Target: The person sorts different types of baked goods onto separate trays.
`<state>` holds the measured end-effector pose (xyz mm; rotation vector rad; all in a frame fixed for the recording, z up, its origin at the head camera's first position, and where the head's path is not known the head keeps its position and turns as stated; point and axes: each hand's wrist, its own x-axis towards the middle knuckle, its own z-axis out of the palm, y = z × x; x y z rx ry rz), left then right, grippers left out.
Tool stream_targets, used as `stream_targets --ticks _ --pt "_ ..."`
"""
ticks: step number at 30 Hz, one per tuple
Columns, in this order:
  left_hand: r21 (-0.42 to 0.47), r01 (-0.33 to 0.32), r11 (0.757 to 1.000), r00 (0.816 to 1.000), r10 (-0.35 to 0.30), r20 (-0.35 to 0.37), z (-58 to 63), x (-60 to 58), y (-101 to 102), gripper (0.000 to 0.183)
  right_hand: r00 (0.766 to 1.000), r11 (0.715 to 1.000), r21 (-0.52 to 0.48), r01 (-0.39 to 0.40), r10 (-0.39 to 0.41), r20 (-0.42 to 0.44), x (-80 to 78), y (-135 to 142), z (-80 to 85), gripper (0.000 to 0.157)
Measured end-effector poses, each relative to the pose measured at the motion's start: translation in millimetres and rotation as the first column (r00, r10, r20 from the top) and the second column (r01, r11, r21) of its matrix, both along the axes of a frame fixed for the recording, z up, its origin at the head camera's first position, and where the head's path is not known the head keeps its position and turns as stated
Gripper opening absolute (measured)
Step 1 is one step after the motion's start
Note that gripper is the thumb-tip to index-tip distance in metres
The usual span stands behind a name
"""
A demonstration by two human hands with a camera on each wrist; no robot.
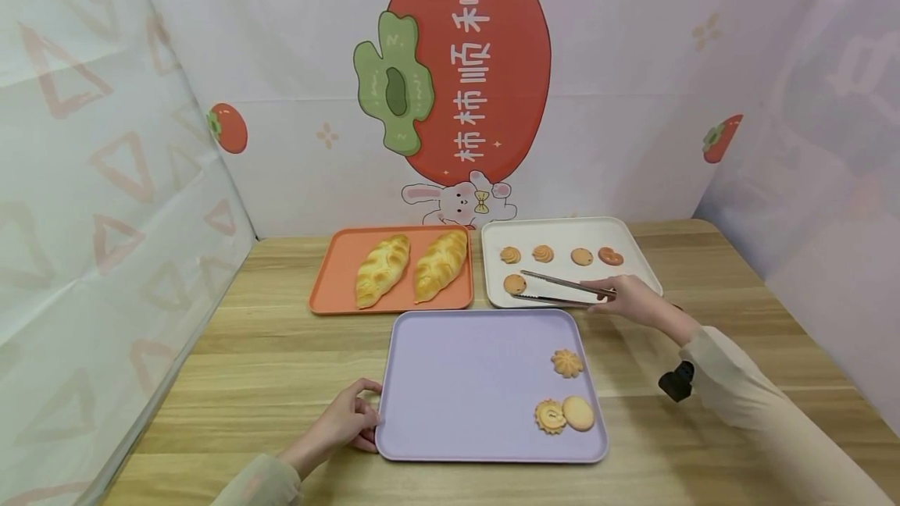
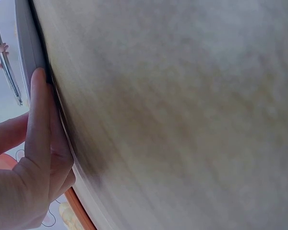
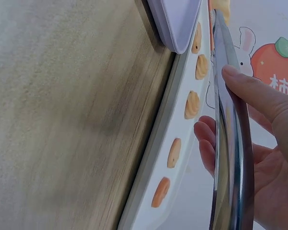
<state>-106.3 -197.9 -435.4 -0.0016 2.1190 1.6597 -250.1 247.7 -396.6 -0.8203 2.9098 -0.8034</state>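
Observation:
In the head view, my right hand (image 1: pixel 633 301) holds metal tongs (image 1: pixel 562 281) over the white tray (image 1: pixel 562 224). The tongs' arms are spread, with their tips at the right side of a round dotted cookie (image 1: pixel 515 284). Behind it on that tray lie two swirl cookies (image 1: pixel 543 253), another dotted cookie (image 1: pixel 581 257) and a pretzel-shaped cookie (image 1: pixel 611 256). My left hand (image 1: pixel 344 418) grips the left rim of the purple tray (image 1: pixel 464 381), its fingers bent at the edge. The right wrist view shows thumb and fingers around the tongs (image 3: pixel 230 139).
Three cookies lie on the purple tray's right side: a flower-shaped one (image 1: pixel 566 363), a ridged round one (image 1: pixel 550 417) and a smooth round one (image 1: pixel 578 413). An orange tray (image 1: pixel 337 272) with two breads (image 1: pixel 383 270) stands at the back left. A printed cloth (image 1: pixel 302 162) hangs behind the wooden table (image 1: pixel 267 350).

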Motion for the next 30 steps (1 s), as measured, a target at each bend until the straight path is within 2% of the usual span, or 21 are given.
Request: stream_targets --ticks 8,20,30 --pt "-0.003 0.000 1.000 1.000 0.000 0.001 -0.9 -0.7 -1 0.043 1.000 1.000 0.001 -0.011 0.011 -0.017 10.0 6 1.4 0.043" --pt "-0.004 0.001 1.000 1.000 -0.001 -0.002 -2.3 -1.5 -1 0.044 0.996 1.000 0.006 -0.030 0.029 0.081 33.9 16 10.9 0.047" --pt "-0.005 0.001 1.000 1.000 -0.001 0.000 -1.1 -1.4 0 0.043 0.998 0.999 0.016 -0.043 0.042 0.055 51.8 23 15.0 0.046"
